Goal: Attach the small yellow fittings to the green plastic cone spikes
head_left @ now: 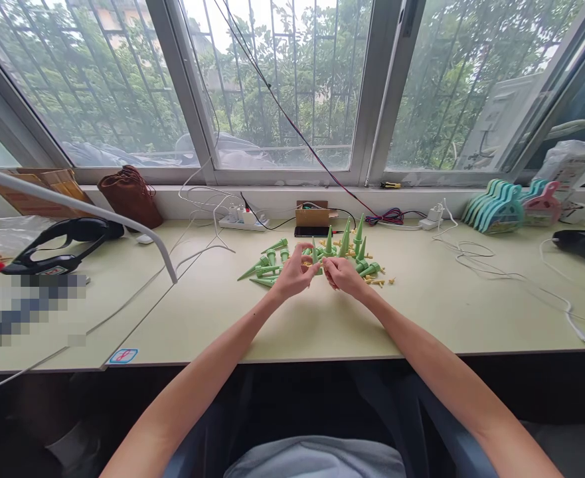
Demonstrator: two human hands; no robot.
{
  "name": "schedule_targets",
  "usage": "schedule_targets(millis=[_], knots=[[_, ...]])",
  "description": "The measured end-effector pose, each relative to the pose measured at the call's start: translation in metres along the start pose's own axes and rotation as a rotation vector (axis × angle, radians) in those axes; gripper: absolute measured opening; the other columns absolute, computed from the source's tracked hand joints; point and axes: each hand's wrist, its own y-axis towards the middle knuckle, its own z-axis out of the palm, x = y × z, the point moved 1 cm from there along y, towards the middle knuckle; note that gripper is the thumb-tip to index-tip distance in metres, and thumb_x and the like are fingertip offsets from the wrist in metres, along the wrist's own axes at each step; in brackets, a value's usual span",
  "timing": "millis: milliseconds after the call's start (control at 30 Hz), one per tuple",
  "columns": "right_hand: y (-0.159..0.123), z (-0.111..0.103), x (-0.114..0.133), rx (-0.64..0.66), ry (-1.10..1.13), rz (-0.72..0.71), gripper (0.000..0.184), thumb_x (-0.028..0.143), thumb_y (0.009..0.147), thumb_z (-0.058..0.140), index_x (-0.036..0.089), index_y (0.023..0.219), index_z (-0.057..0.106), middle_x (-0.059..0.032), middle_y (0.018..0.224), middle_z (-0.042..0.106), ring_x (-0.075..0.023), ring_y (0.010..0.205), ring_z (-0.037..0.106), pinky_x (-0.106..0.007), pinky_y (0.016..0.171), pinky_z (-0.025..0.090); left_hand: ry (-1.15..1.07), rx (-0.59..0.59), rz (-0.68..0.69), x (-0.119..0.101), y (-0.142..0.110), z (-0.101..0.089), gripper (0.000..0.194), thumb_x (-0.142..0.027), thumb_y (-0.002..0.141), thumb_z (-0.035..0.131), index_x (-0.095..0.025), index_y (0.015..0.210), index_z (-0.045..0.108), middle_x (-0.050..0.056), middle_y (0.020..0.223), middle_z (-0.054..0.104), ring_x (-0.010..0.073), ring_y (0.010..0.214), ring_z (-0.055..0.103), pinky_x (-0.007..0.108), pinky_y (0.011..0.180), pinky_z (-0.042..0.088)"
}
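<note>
My left hand [295, 273] is curled around a green cone-shaped spike [315, 249], whose pointed end sticks up past the fingers. Close against it, my right hand [342, 274] is pinched at the spike's near side; a bit of yellow shows between the fingertips, seemingly a small yellow plastic piece, mostly hidden. Several green spikes [262, 270] lie on their sides left of my hands. Behind and to the right, more green spikes [344, 240] stand point up. Small yellow pieces [374, 281] are scattered by my right hand.
A phone [312, 232] lies before a small cardboard box [311, 215] at the back. A power strip [245, 219] and cables are near the window. Teal and pink hangers [496, 206] stand far right. A white curved arm [123, 216] crosses the left, near black headphones [68, 239].
</note>
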Motion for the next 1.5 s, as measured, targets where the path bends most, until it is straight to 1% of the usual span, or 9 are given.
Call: schedule_targets(millis=[167,267,467,567,700,900,1100,1333,1500], knots=[[0.001,0.000,-0.003,-0.003,0.008,0.005,0.050,0.055,0.094,0.041,0.021,0.058,0.039,0.0043,0.043,0.042,-0.0095,0.034,0.041,-0.024,0.040,0.035,0.024,-0.023,0.018,0.004,0.001,-0.001,0.052,-0.037,0.080,0.067,-0.025,0.121,0.037,0.001,0.092,0.060,0.0042,0.044,0.050,0.017,0.038,0.038],[0.002,0.000,-0.006,-0.007,-0.002,0.004,0.051,0.056,0.095,0.040,0.021,0.057,0.039,0.0042,0.041,0.041,-0.0096,0.034,0.041,-0.024,0.041,0.036,0.072,-0.031,0.044,0.004,0.001,-0.001,0.047,-0.037,0.078,0.068,-0.024,0.115,0.042,0.002,0.095,0.064,0.0027,0.043,0.048,0.017,0.038,0.038],[0.002,0.001,-0.005,-0.017,-0.025,-0.005,0.050,0.053,0.096,0.039,0.021,0.057,0.040,0.0037,0.042,0.043,-0.0096,0.034,0.042,-0.024,0.043,0.036,0.006,-0.050,0.012,-0.001,0.001,0.001,0.041,-0.053,0.079,0.066,-0.019,0.098,0.052,0.005,0.097,0.065,0.0064,0.044,0.056,0.018,0.034,0.038],[0.000,0.002,-0.001,-0.024,-0.039,-0.019,0.051,0.055,0.096,0.039,0.021,0.060,0.042,0.0038,0.043,0.045,-0.0099,0.036,0.044,-0.024,0.044,0.036,-0.042,-0.124,-0.002,0.001,0.004,0.000,0.043,-0.060,0.085,0.054,-0.017,0.089,0.054,0.003,0.083,0.064,0.0066,0.041,0.054,0.019,0.034,0.037],[-0.002,0.001,0.005,-0.034,-0.045,-0.058,0.049,0.055,0.097,0.038,0.020,0.063,0.043,0.0039,0.048,0.048,-0.0091,0.037,0.044,-0.023,0.046,0.036,-0.123,-0.192,-0.069,0.006,0.008,-0.003,0.046,-0.060,0.093,0.039,-0.018,0.084,0.053,-0.002,0.063,0.055,0.0068,0.035,0.048,0.020,0.033,0.036],[-0.004,-0.001,0.008,-0.038,-0.137,-0.115,0.049,0.053,0.098,0.038,0.019,0.064,0.047,0.0025,0.052,0.054,-0.0091,0.041,0.046,-0.024,0.053,0.039,-0.234,-0.042,-0.248,0.007,0.009,-0.001,0.038,-0.056,0.092,0.048,-0.019,0.084,0.047,-0.004,0.050,0.052,0.0081,0.031,0.042,0.021,0.032,0.034],[-0.002,-0.001,0.003,-0.032,-0.124,-0.094,0.047,0.054,0.098,0.037,0.019,0.068,0.048,0.0015,0.060,0.057,-0.0087,0.040,0.047,-0.024,0.050,0.038,-0.316,0.022,-0.293,0.002,0.007,-0.003,0.039,-0.057,0.087,0.056,-0.019,0.090,0.047,-0.003,0.054,0.055,0.0091,0.036,0.048,0.022,0.038,0.040],[-0.003,-0.002,0.004,-0.046,-0.080,-0.085,0.047,0.055,0.098,0.037,0.020,0.067,0.045,0.0030,0.053,0.054,-0.0091,0.038,0.046,-0.024,0.048,0.038,-0.316,0.063,-0.247,0.000,0.006,-0.004,0.046,-0.057,0.081,0.065,-0.020,0.102,0.047,-0.002,0.064,0.059,0.0101,0.042,0.054,0.024,0.042,0.044],[-0.002,-0.003,0.002,-0.050,-0.001,-0.037,0.053,0.064,0.094,0.038,0.021,0.064,0.041,0.0036,0.047,0.046,-0.0098,0.037,0.044,-0.025,0.041,0.035,-0.206,0.079,-0.142,0.000,0.003,-0.004,0.054,-0.052,0.077,0.071,-0.019,0.111,0.045,-0.002,0.071,0.059,0.0101,0.046,0.056,0.023,0.044,0.044]])
